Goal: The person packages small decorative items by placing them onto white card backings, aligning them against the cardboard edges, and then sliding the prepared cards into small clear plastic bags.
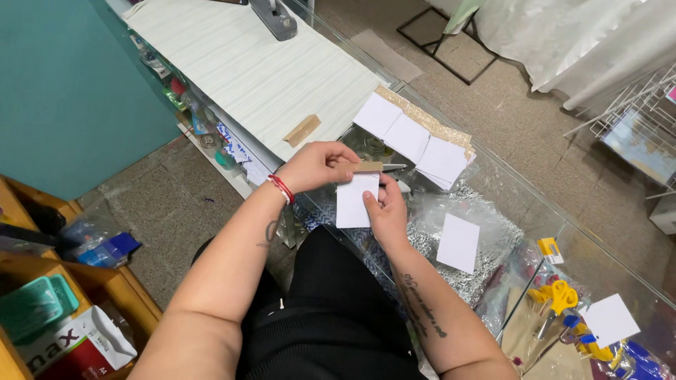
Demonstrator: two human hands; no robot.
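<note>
My left hand (318,165) and my right hand (386,205) together hold a small white card (354,200) with a tan strip along its top edge, above a glass counter (535,204). My left fingers pinch the strip end at the top. The thumb of my right hand presses the card's right side. A red band circles my left wrist. Just beyond the hands lies a row of white cards with glittery gold tops (419,134). One plain white card (458,243) rests on clear plastic to the right.
A pale striped board (246,63) carries a tan strip (302,130) and a grey stapler (274,17). Yellow scissors (556,299) and another white card (610,320) lie at the right. Wooden shelves with bags (77,331) stand at the left.
</note>
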